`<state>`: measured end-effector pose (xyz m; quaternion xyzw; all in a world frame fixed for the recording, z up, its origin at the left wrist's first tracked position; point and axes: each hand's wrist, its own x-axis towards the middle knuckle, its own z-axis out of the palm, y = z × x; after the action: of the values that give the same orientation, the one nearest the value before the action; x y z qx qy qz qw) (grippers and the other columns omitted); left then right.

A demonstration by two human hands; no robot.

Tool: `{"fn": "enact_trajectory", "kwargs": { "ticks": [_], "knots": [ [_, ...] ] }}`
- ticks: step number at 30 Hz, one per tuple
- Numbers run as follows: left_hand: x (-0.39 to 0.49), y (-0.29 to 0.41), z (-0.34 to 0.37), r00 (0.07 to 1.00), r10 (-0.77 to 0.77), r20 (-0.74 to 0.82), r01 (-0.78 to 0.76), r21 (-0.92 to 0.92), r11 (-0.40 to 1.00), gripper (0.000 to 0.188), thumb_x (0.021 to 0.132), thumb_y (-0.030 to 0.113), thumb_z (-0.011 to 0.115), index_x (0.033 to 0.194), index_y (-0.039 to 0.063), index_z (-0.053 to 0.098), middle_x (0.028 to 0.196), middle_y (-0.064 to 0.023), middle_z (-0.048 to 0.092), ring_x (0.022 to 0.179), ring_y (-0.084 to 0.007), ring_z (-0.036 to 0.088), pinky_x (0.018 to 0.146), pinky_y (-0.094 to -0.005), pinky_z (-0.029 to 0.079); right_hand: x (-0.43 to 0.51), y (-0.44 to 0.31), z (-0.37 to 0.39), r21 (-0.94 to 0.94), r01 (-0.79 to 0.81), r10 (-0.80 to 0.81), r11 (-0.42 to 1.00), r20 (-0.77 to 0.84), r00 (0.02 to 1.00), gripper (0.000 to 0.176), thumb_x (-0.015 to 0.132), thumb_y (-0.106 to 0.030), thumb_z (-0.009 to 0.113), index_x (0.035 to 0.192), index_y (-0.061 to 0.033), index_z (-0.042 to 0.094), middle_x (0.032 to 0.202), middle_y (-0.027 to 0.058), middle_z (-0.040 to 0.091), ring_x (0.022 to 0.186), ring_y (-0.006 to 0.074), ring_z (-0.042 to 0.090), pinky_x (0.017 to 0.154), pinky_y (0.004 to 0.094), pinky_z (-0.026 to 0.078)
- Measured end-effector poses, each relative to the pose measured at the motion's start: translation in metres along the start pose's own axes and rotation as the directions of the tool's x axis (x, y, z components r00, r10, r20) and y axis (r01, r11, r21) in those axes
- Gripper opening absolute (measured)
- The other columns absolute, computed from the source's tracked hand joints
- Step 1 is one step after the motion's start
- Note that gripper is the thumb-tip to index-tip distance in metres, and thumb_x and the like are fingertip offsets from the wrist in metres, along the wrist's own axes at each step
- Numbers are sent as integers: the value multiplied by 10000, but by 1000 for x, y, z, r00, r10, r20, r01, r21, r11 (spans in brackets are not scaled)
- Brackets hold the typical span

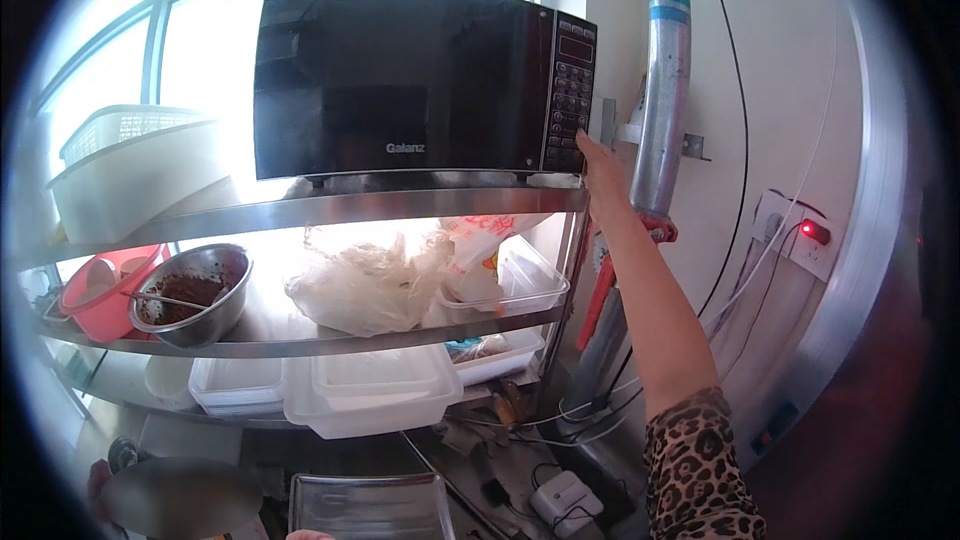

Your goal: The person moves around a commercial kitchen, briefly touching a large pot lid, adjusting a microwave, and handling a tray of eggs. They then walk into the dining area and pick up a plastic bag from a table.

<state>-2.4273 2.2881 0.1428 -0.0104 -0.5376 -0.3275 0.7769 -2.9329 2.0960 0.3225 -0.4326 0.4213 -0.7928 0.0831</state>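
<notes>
A black microwave oven sits with its door shut on the top steel shelf. My right hand reaches up to the lower right of its control panel, a fingertip at the buttons; whether it presses one cannot be told. A leopard-print sleeve covers that arm's upper part. At the bottom edge, only a finger or two of my left hand show, at the near side of a rectangular metal tray; most of that hand is hidden, so its grip is unclear.
White plastic baskets stand left of the microwave. Below are a steel bowl with brown residue and a spoon, a pink basin, plastic bags and plastic containers. A metal pipe, wall sockets and cables are at right.
</notes>
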Motion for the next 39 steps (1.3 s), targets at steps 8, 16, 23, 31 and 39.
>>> {"fn": "enact_trajectory", "kwargs": {
  "ticks": [8, 16, 23, 31, 39],
  "knots": [
    [-6, -29, 35, 979, 166, 118, -173, 45, 984, 371, 899, 192, 602, 1170, -37, 489, 1055, -248, 591, 905, -315, 615, 907, -510, 456, -31, -3, 5, 48, 103, -100, 994, -55, 993, 320, 918, -211, 641, 1153, 4, 619, 1049, 49, 638, 941, 125, 564, 866, 261, 422],
    [0, -37, 70, 964, 264, -2, -263, 81, 961, 391, 917, 282, 525, 1057, -83, 546, 907, -250, 631, 666, -296, 640, 789, -413, 518, -26, 10, 6, 62, 248, -252, 967, 81, 964, 325, 923, -85, 607, 1218, 47, 568, 1068, 79, 635, 980, 128, 575, 894, 270, 433],
    [13, -43, -48, 97, -476, 874, 912, 113, 394, 530, 895, 349, 418, 699, -114, 586, 575, -262, 574, 412, -277, 549, 416, -337, 455, -16, 5, 5, 0, 239, -239, 971, 42, 970, 328, 956, -115, 557, 1243, 43, 570, 1083, 66, 641, 964, 118, 577, 891, 253, 430],
    [-71, -33, -32, 769, -603, 212, 614, -506, 606, 508, 872, 320, 428, 624, -102, 564, 480, -244, 502, 326, -273, 471, 295, -352, 353, -1, 5, 10, 225, 129, -139, 966, 31, 990, 341, 969, -160, 561, 1249, 32, 585, 1067, 48, 651, 977, 104, 566, 905, 238, 413],
    [-67, -57, -15, 937, -132, 324, 221, -253, 942, 334, 868, 254, 512, 760, -59, 555, 555, -165, 528, 399, -244, 478, 345, -339, 355, -65, -9, -11, 170, 244, -249, 955, 10, 969, 421, 926, -92, 580, 1312, 64, 514, 1234, 146, 596, 1102, 182, 567, 958, 296, 429]
  ]
}}
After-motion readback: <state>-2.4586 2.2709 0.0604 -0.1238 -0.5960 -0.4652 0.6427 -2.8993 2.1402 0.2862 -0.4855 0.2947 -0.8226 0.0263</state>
